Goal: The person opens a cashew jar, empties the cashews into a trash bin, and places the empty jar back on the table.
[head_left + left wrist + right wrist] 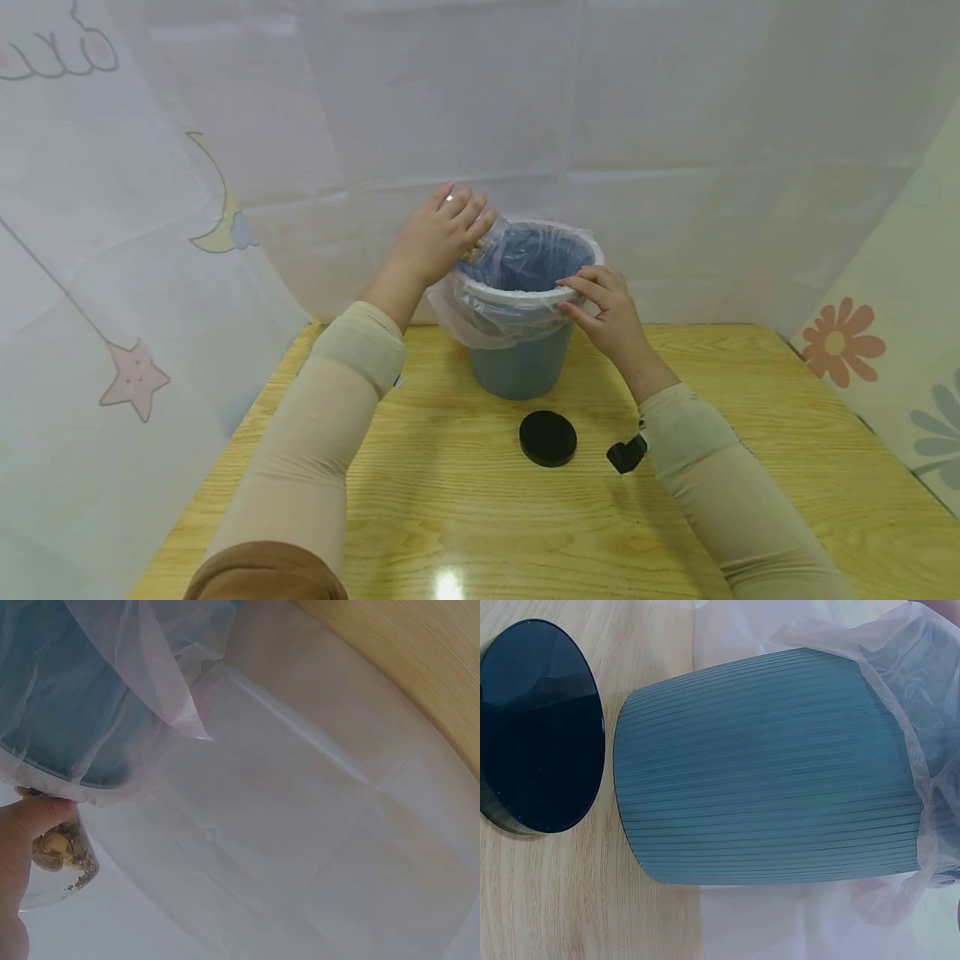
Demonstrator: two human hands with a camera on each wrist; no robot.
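A blue-grey ribbed trash can [519,367] stands on the table, lined with a translucent plastic bag [480,321] folded over its rim. My left hand [441,235] grips a clear jar [491,237], tilted at the left side of the can's opening. Brown and yellowish bits [56,851] lie inside the jar in the left wrist view; I cannot tell what they are. On the can's right front rim, my right hand [606,307] pinches the edge, thumb outside and fingers over the top. The right wrist view mostly shows the can's ribbed side [772,769].
A round black lid [548,438] lies on the wooden table [450,500] in front of the can. Behind the can hangs a pale wall sheet [465,100], with printed side sheets left and right. A black device [627,454] sits at my right wrist.
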